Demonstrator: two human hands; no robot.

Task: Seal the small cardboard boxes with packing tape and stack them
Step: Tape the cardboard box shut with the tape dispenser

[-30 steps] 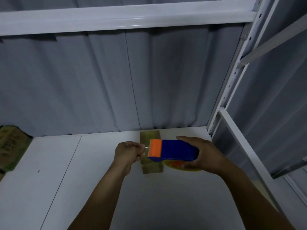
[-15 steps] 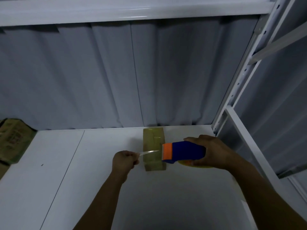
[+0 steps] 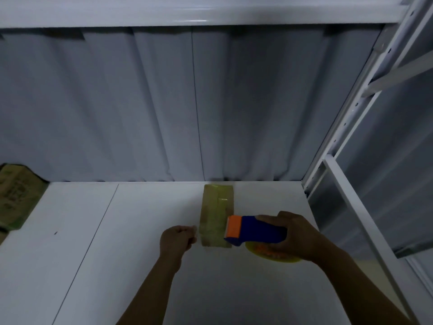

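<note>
A small brown cardboard box [image 3: 216, 207] lies on the white shelf [image 3: 117, 266] near the back wall, with tape along its top. My right hand [image 3: 295, 235] grips a blue tape dispenser [image 3: 255, 231] with an orange front, held over the box's right front corner. A yellow tape roll [image 3: 271, 255] shows under that hand. My left hand [image 3: 177, 240] pinches the free end of a clear tape strip, just left of the box. The stretched strip itself is barely visible across the box's front.
A printed brown carton [image 3: 16, 195] sits at the shelf's far left edge. A white metal rack upright [image 3: 346, 127] and rail [image 3: 365, 219] bound the shelf on the right. Grey corrugated wall stands behind; another shelf beam runs overhead.
My two hands have drawn apart, the left one pulling tape out leftward and the dispenser moving right. Both hands have sunk lower toward the box's front end.
</note>
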